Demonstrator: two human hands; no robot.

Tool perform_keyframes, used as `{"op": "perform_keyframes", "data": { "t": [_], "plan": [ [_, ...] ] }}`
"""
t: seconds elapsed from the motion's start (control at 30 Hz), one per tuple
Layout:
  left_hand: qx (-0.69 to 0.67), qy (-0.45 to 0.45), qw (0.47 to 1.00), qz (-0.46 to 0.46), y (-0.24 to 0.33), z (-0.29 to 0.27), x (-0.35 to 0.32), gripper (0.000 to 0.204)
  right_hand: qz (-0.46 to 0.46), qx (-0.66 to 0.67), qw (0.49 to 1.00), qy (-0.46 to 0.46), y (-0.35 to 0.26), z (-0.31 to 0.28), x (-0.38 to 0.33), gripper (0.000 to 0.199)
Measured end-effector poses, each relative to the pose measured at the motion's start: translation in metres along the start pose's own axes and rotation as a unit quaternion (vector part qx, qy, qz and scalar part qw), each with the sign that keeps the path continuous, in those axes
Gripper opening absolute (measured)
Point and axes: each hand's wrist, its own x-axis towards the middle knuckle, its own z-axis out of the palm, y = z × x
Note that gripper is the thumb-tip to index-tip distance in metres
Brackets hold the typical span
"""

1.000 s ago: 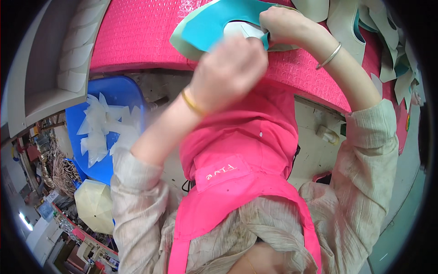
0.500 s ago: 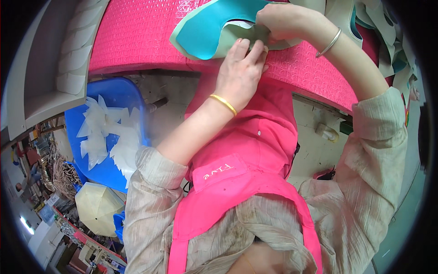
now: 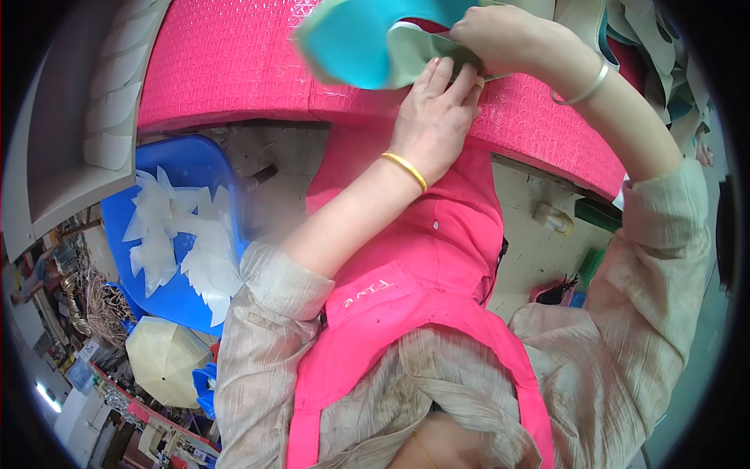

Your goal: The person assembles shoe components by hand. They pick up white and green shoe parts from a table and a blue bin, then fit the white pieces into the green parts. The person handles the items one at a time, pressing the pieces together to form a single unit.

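A curved, flexible sheet piece (image 3: 348, 47), teal on one face and pale green on the other, is held over the near part of the pink-covered table. Its left end is blurred. My left hand (image 3: 441, 117), with a gold-coloured bangle at the wrist, presses its fingers together on the pale green folded part nearest me. Close beside it, my right hand (image 3: 504, 37) is closed on the piece's right side, the wrist bent and a silver-coloured bangle on it. The fingertips of my right hand are hidden behind the hand itself.
The pink quilted table (image 3: 226, 62) has a curved front edge. More pale green and teal cut pieces (image 3: 652, 47) are heaped at the far right. A blue bin (image 3: 223, 168) with whitish translucent scraps stands lower left, below a grey shelf unit (image 3: 58, 117). A folding umbrella (image 3: 168, 359) lies near it.
Both hands have moved slightly right with the piece. Its left end has tilted and blurs with motion, and the pale green fold by my fingers shows more widely.
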Motion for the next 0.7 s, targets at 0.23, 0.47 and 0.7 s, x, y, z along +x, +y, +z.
{"op": "perform_keyframes", "data": {
  "t": [0.23,0.47,0.7],
  "plan": [
    [0.037,0.009,0.999,0.002,0.009,0.01,0.008,0.032,0.041,-0.012,0.991,0.13,0.013,0.043,0.003,0.018],
    [0.127,-0.006,0.992,0.009,0.021,0.02,0.021,0.029,-0.117,0.333,0.87,0.343,0.023,0.024,-0.018,0.025],
    [0.184,-0.052,0.95,0.248,0.003,0.006,0.054,0.009,-0.136,-0.125,0.92,0.345,0.047,0.031,-0.059,0.031]
  ]
}}
